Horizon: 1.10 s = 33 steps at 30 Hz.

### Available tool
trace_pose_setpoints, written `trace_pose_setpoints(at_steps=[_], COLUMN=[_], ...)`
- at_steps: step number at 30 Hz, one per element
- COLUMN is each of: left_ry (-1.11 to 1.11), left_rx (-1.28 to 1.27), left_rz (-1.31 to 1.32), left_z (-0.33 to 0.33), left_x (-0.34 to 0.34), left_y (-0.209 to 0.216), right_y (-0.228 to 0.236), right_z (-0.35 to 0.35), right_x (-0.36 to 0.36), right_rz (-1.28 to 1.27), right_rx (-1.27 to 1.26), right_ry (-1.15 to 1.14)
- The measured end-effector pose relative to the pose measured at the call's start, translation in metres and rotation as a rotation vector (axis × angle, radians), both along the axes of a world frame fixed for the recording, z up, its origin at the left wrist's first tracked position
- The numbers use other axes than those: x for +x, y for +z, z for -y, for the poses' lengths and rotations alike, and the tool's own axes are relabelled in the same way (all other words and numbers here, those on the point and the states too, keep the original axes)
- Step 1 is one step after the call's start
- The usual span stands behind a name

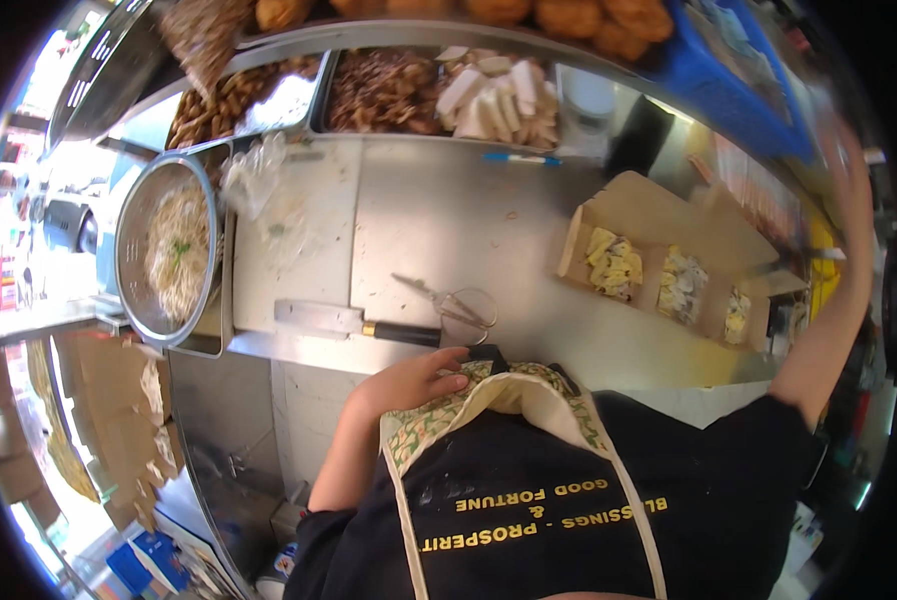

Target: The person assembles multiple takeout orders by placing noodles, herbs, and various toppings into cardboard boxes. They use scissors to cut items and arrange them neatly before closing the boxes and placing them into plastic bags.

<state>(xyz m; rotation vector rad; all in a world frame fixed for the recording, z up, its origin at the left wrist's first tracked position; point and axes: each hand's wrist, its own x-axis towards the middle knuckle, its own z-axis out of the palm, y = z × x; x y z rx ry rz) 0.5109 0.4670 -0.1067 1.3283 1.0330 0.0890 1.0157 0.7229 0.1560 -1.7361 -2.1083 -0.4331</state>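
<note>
Beside the blue crate (743,85), the right hand (838,145) is blurred, grip unclear, likely a reach; the left hand (420,382) lies relaxed, seemingly empty, near the knife (318,318) on the surface (418,200). Drawing back must clear the open box (633,208).

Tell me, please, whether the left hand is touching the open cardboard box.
Apart. The head view shows the left hand at the front of the apron, with bare steel counter between it and the cardboard box.
</note>
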Motion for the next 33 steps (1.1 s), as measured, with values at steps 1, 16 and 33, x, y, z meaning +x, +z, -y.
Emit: trace_pose_setpoints(at_steps=[1, 16, 33], left_ry=[-0.004, 1.595, 0.291], left_rx=[0.010, -0.357, 1.159], left_rz=[0.115, 1.286, -0.849], left_z=[0.002, -0.185, -0.053], left_x=[-0.009, -0.291, -0.195], left_y=[0.004, -0.023, 0.005], right_y=[-0.015, -0.164, -0.157], right_z=[0.045, 0.271, 0.293], right_x=[0.003, -0.229, -0.376], right_rz=[-0.150, -0.951, -0.703], right_rx=[-0.019, -0.977, -0.900], right_ry=[0.016, 0.111, 0.451])
